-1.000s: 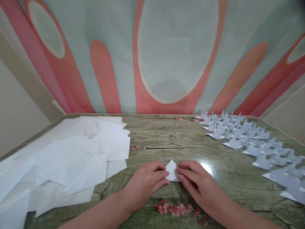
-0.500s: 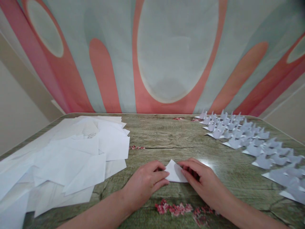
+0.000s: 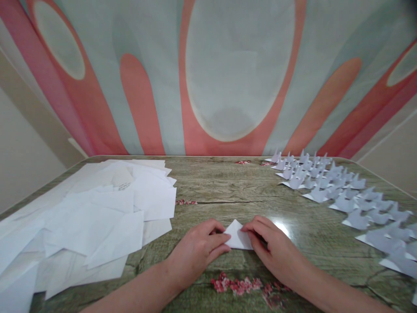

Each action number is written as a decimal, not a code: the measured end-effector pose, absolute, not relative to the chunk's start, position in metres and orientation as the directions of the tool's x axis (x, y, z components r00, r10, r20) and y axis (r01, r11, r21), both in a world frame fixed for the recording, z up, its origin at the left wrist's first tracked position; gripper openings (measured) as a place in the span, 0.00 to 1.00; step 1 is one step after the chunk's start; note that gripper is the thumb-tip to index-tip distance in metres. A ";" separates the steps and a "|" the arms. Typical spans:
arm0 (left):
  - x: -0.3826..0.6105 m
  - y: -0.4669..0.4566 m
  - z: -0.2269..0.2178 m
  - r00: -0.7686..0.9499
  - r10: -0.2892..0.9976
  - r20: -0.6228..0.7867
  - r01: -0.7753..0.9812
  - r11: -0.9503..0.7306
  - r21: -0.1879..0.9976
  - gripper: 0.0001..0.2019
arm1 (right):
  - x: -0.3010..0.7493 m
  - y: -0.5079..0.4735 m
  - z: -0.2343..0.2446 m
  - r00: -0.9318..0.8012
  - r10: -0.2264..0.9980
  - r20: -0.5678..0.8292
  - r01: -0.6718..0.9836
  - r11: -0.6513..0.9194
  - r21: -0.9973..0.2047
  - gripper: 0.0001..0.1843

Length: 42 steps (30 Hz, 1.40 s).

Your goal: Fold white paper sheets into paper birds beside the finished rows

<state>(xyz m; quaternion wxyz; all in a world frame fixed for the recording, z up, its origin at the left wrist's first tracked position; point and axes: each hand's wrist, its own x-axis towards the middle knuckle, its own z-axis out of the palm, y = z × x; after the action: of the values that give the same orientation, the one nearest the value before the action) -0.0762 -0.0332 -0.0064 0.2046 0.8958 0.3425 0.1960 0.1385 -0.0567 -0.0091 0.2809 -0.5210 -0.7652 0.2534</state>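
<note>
A small piece of white paper (image 3: pixel 237 237), folded into a triangle with its peak pointing away from me, is at the near middle of the table. My left hand (image 3: pixel 199 244) grips its left corner, thumb and fingers closed on the edge. From the other side, my right hand (image 3: pixel 271 240) pinches the right slope, its fingertips covering that corner. The paper's lower edge lies along the tabletop. How its layers are folded inside cannot be made out.
On the left of the table (image 3: pixel 215 182) spreads a heap of loose white paper sheets (image 3: pixel 114 234). Rows of folded white paper cranes (image 3: pixel 356 219) stand along the right side. A patterned pink and grey backdrop (image 3: pixel 241 148) rises behind the far edge.
My right hand's fingertips have shifted slightly left, further over the folded paper. My left hand stays on its corner. The whole view has moved a little.
</note>
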 end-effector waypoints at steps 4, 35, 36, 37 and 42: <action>-0.076 -0.034 -0.005 0.691 0.693 0.208 0.537 -0.684 0.494 0.11 | 0.138 -0.057 -0.009 -0.301 0.939 0.168 0.667 0.333 -0.666 0.13; -0.073 -0.036 -0.002 0.694 0.696 0.184 0.593 -0.698 0.402 0.09 | 0.138 -0.067 -0.013 -0.560 0.749 0.355 0.760 0.635 -0.140 0.12; -0.073 -0.036 -0.002 0.694 0.696 0.185 0.595 -0.699 0.397 0.09 | 0.137 -0.069 -0.014 -0.578 0.739 0.346 0.763 0.640 -0.092 0.13; -0.073 -0.036 -0.002 0.694 0.696 0.186 0.597 -0.700 0.390 0.09 | 0.137 -0.071 -0.014 -0.596 0.728 0.338 0.762 0.646 -0.048 0.14; -0.073 -0.037 -0.002 0.695 0.687 0.210 0.606 -0.718 0.342 0.09 | 0.132 -0.085 -0.013 -0.651 0.676 0.346 0.747 0.653 0.129 0.22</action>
<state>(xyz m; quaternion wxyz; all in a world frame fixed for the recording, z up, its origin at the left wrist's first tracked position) -0.0731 -0.0369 -0.0016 0.1240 0.9123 0.3545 0.1633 0.1323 -0.0846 -0.0127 0.1348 -0.3956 -0.8990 -0.1309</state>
